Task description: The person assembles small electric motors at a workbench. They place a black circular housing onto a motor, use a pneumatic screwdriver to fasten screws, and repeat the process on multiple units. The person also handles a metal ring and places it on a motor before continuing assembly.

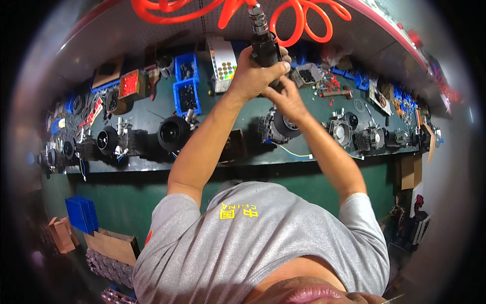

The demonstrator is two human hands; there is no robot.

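Pneumatic tool (pixel 265 49) gripped above the workbench (pixel 152 109)

Engines (pixel 341 134) line the front edge, one partly behind the right forearm (pixel 330 150); blue bins (pixel 177 99) of black parts and a hammer (pixel 336 93) lie toward the rear. The left hand (pixel 249 76) grips the tool's body, the right hand (pixel 288 99) its lower part. It is black, with a metal coupling (pixel 258 19) and orange coiled hose (pixel 230 10) on top.

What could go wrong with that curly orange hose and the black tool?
The black tool could slip from the left hand and knock the machine unit nearby. The orange hose, in loose coils, might snag. Bumping the nearer blue bin could spill its small black parts.
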